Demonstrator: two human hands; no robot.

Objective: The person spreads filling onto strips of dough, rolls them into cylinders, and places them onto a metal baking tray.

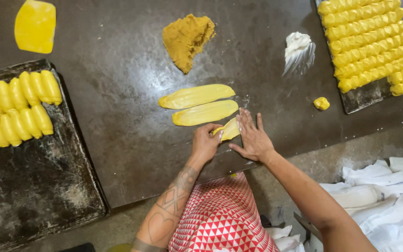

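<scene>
Both hands meet over a small strip of yellow dough (229,129) at the near edge of the dark desk (117,116). The left hand (206,142) has its grip pinched together on the near end of that strip, thumb and fingertips closed on the dough. The right hand (253,137) lies just beside it with its grip spread apart, fingers flat and fanned, pressing the far end of the same strip against the desk. Just beyond the two hands lie two longer flattened dough strips (199,103), side by side and almost touching each other, the nearer one close to the fingertips. Farther beyond them sits a crumbly heap of brownish filling (186,39). Out past the right hand, a smear of white fat (298,50) marks the desk, and a small lump of yellow dough (322,103) lies nearer, well apart from the fingers. Further right, a dark tray (362,95) carries tight rows of shaped yellow rolls (369,42). Well to the left of the left hand, a second dark tray (38,182) holds more yellow rolls (17,109) at its far end, and a flat slab of yellow dough (35,25) lies beyond it. White bags (383,200) lie on the floor below the right forearm.
</scene>
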